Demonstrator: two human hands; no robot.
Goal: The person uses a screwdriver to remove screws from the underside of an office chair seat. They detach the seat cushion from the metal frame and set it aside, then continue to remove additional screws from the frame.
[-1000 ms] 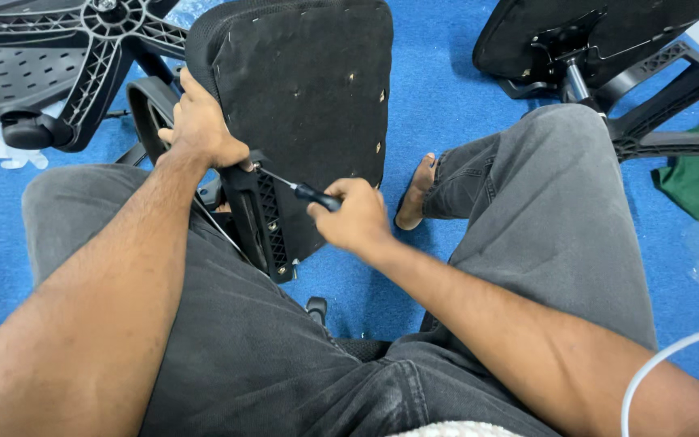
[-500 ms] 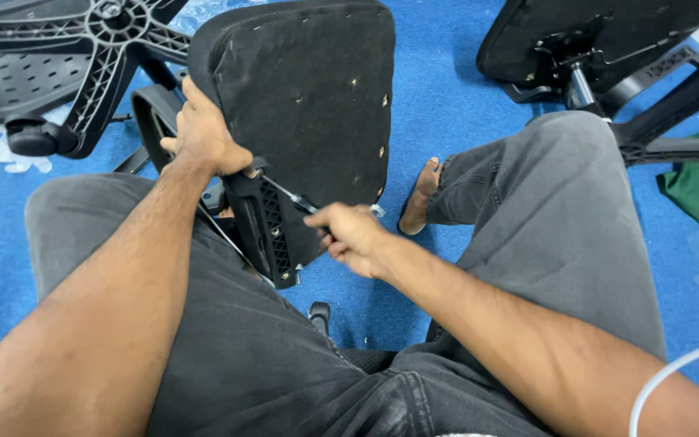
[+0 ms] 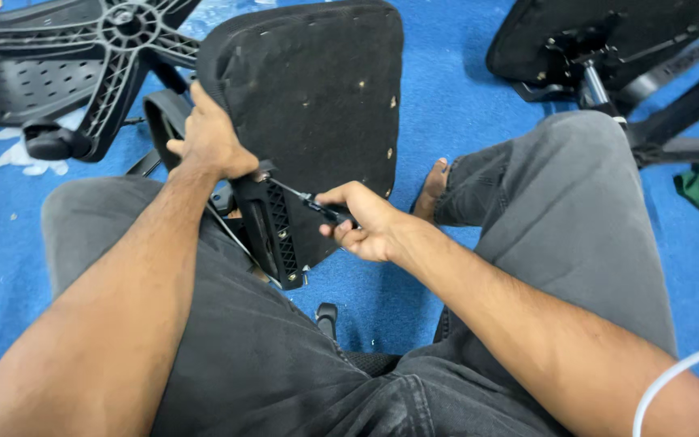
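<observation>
Hands are busy on a black, flat chair seat turned upside down, resting on the person's grey trousers above the blue carpet floor. The left hand is clenched on the seat's edge, near a black plastic bracket fixed to its underside. The right hand is closed around the dark handle of a thin metal screwdriver. Its tip points up to a spot just under the left hand, where the bracket meets the seat.

To do this well, I think the left hand should hold the seat very still, and the screwdriver should stay straight in line with the screw, pushed in firmly so it does not slip.

A black star-shaped chair base lies on the floor nearby.
</observation>
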